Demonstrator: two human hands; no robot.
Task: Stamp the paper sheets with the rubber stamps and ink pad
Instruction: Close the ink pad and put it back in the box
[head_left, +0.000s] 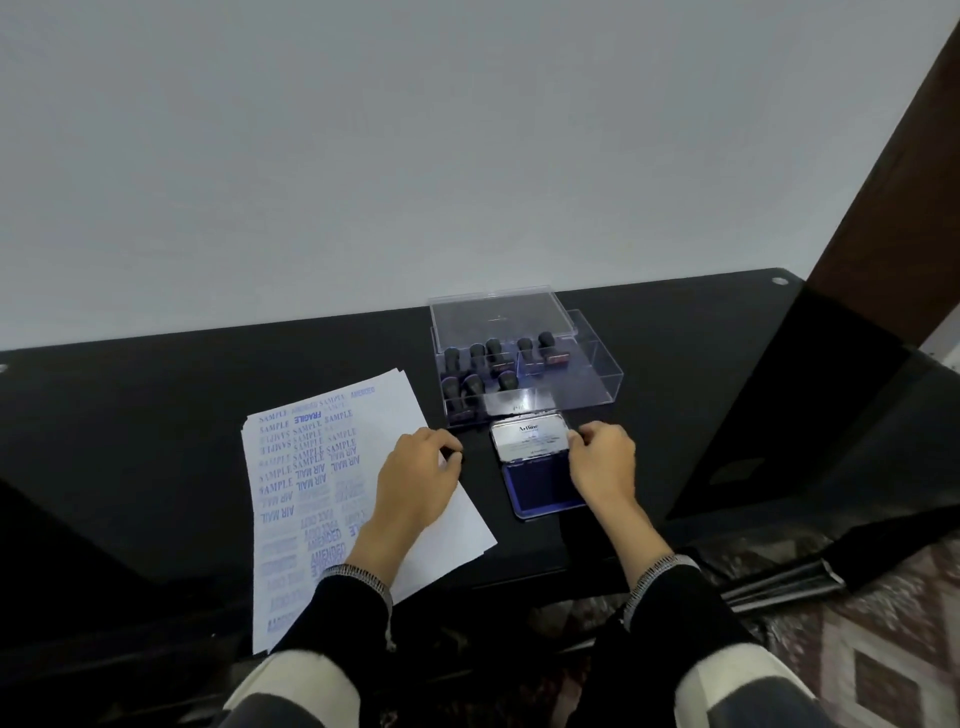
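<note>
Nearest, at 7 o'clock, the paper sheets (332, 493) lie stacked on the black table (156, 395), the top one crowded with blue imprints down its left half and bare on its right. The left hand (415, 483) rests on that stack, fingers curled around a dark stamp (453, 457); the right hand (602, 467) pinches the lid edge of the open ink pad (540, 467) at 5 o'clock. Farther, at 12 o'clock, the clear case (524, 358) holds the remaining stamps; stamping looks well advanced, with room left.
</note>
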